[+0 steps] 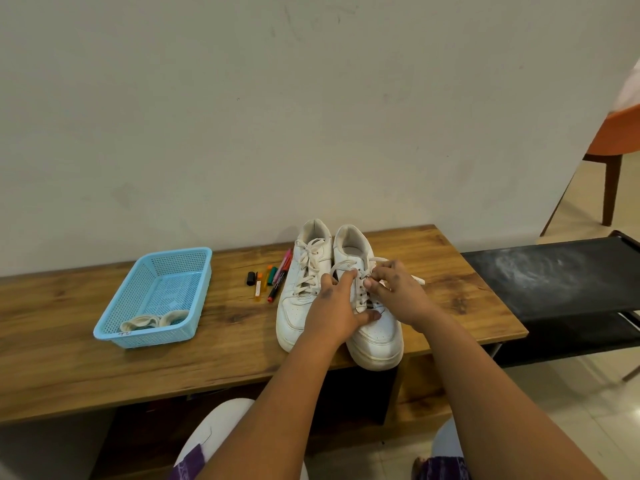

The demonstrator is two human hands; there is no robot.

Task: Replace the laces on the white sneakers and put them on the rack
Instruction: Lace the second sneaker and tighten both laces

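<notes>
Two white sneakers stand side by side on the wooden bench [104, 368], toes toward me. The left sneaker [301, 289] is fully laced and tied. My left hand [336, 306] grips the right sneaker [375, 336] over its lace area, thumb on the toe side, fingertips at the lace. My right hand [394, 289] pinches the off-white lace [377, 261] near the upper eyelets; a loose lace end [419, 280] lies on the bench to the right. A black fabric shoe rack [554, 275] stands to the right of the bench.
A light blue plastic basket [156, 296] on the bench's left holds rolled off-white laces [152, 322]. Several markers [268, 280] lie between basket and sneakers. An orange chair [609, 140] stands at the far right. My knees are below the bench edge.
</notes>
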